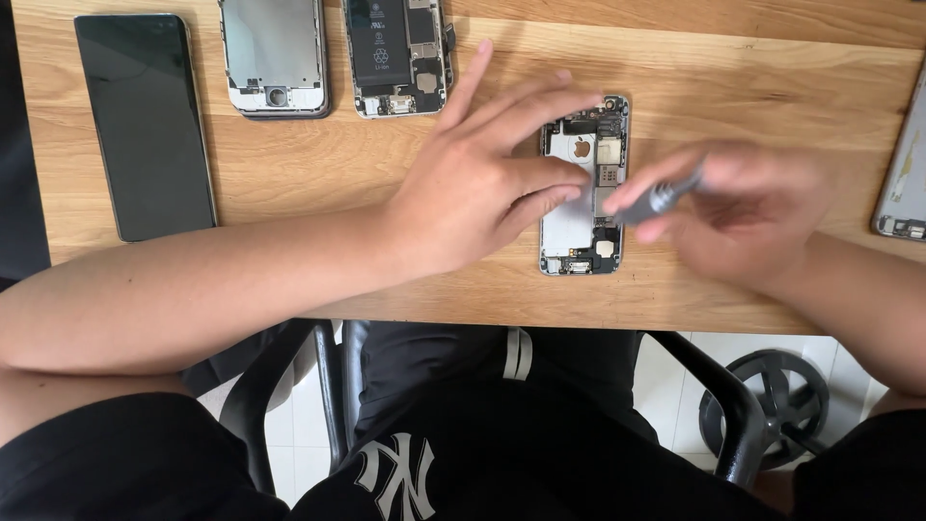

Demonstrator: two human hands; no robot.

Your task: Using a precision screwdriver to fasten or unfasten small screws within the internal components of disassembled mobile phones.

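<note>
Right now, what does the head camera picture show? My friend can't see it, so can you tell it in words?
A person's left hand steadies an opened phone on a wooden table while the blurred right hand holds a small grey screwdriver over it. A black phone screen and two more opened phone bodies lie farther left.

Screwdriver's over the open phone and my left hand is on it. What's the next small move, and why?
Probably settle the screwdriver tip down onto the opened phone before turning: the right hand is blurred, and the left hand fingers already rest on the phone's left edge.
</note>
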